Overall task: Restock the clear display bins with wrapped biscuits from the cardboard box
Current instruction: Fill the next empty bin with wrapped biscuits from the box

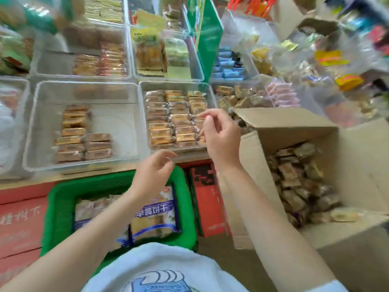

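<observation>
Head view, looking down over two bare forearms at a shop display. Landmark: clear display bin packed with three neat rows of wrapped biscuits, at the centre of the picture.

Right hand raised over the near right corner of that bin, fingers loosely curled, thumb and forefinger drawn close together; too blurred to tell whether anything small is pinched there, nothing plainly held. Left hand hovering just in front of the bin's near rim, fingers relaxed and slightly bent, holding nothing.

Left of the landmark bin, touching it side by side: second clear bin, only partly filled, with two short stacks of similar wrapped biscuits and bare floor around them. Right of the landmark bin and nearer the viewer: open cardboard box, flaps up, with a loose heap of wrapped biscuits inside. Behind the landmark bin: more clear bins of assorted packaged snacks. In front of the landmark bin and lower down: green plastic basket holding larger blue and white snack bags, with a red carton standing just to its right. Bottom edge: white shirt with a blue print.
</observation>
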Demonstrator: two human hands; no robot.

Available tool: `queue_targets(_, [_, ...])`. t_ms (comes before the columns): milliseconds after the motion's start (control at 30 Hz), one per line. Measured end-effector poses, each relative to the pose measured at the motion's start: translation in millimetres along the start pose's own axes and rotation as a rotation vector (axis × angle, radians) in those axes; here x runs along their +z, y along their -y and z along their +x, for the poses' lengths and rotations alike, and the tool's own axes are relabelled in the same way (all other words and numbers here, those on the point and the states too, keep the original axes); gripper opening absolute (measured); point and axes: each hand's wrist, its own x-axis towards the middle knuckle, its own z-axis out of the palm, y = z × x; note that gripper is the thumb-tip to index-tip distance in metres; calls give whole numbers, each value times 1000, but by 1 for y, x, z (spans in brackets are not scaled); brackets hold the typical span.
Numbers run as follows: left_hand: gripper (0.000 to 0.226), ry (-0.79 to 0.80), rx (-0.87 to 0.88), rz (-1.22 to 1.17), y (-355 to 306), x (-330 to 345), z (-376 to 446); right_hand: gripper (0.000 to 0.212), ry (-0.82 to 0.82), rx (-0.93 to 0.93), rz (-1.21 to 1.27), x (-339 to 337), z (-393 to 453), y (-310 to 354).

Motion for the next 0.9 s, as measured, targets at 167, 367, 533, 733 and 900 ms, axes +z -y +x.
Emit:
queue_targets(167, [37, 157, 29, -36, -78, 126, -7, 19, -216, 117, -69, -141, -7, -75])
queue_targets(367, [104, 172, -136, -144, -119, 236, -5, 21, -101, 344, -233, -225, -12, -185])
queue_targets(533, [90, 48, -144, -187, -104, 246, 0, 22, 364, 418, -417, -213, 7, -242])
queue_targets(733, [84, 32, -106, -145, -111, 248, -5, 67, 824, 540, -663, -168, 12, -286])
queue_targets(900, [86, 21, -99, -155, -113, 250, -2, 84, 782, 615, -736, -140, -5, -304])
